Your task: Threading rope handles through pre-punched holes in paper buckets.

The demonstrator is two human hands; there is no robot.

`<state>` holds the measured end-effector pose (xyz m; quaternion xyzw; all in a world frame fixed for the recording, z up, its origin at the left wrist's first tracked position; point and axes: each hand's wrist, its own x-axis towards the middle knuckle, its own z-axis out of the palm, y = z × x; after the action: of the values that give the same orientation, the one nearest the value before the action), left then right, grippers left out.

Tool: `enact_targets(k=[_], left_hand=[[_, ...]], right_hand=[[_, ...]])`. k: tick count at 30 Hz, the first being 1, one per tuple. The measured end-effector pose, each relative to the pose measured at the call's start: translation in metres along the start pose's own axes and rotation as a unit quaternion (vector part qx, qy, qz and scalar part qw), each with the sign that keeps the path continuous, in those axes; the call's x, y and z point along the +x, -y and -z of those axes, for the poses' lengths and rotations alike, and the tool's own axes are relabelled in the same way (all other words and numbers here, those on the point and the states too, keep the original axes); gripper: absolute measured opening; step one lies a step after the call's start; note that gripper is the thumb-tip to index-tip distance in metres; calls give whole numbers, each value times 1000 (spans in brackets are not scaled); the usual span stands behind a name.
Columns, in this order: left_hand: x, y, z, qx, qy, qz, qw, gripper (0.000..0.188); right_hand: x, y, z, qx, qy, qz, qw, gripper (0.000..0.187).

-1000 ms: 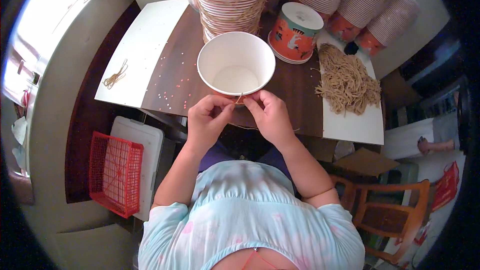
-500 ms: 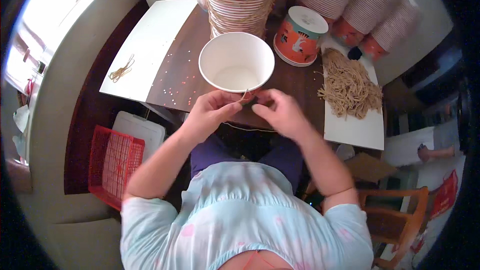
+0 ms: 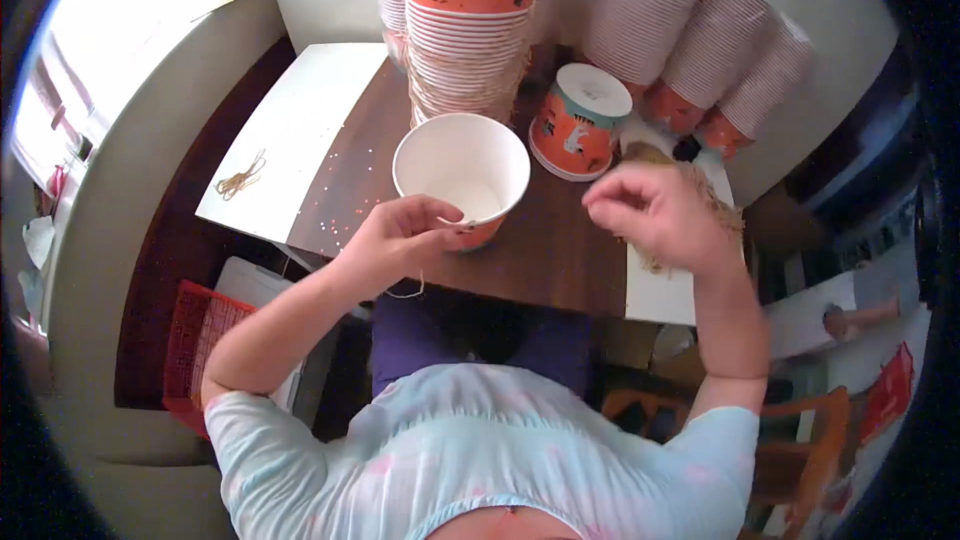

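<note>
Since the earlier frame, I see that the right hand (image 3: 660, 215) has left the near rim of the paper bucket (image 3: 460, 170) and swung out over the pile of tan cord (image 3: 727, 218), which shows past its outer side and below it. From my end it looks curled, thumb and fingertips drawn in, but blur keeps me from telling whether they meet or pinch any cord.

I have the left hand (image 3: 400, 240) at the bucket's near rim, clamped on it, fingers over the inside and thumb outside. So the bucket sits just ahead and to the right of that hand, mouth up, over the brown table (image 3: 560, 265). Below the left hand I make out a thin strand (image 3: 412, 294) curving by the table's edge.

Left of the left hand lies a small cord loop (image 3: 240, 178). Beyond the bucket from that hand rises a tall stack (image 3: 465, 50); an overturned bucket (image 3: 575, 135) stands just beyond the right hand, to its left.
</note>
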<state>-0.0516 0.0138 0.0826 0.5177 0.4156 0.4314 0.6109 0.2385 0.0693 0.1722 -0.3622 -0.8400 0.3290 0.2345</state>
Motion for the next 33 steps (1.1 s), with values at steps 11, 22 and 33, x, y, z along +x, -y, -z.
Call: enact_targets(k=[11,22,33], left_hand=[[-8,9,-4,80,-82,-82,990,26],[-26,52,-48,125,-190,-195,954,23],[-37,51,-59,95,-199,-112,969,27]], right_hand=[[-12,-18,-56,-16,-107,100,989,7],[18,-41,-170,-38,-229,152,961,38],[20,-63,-178,-74,-339,256,902,26]])
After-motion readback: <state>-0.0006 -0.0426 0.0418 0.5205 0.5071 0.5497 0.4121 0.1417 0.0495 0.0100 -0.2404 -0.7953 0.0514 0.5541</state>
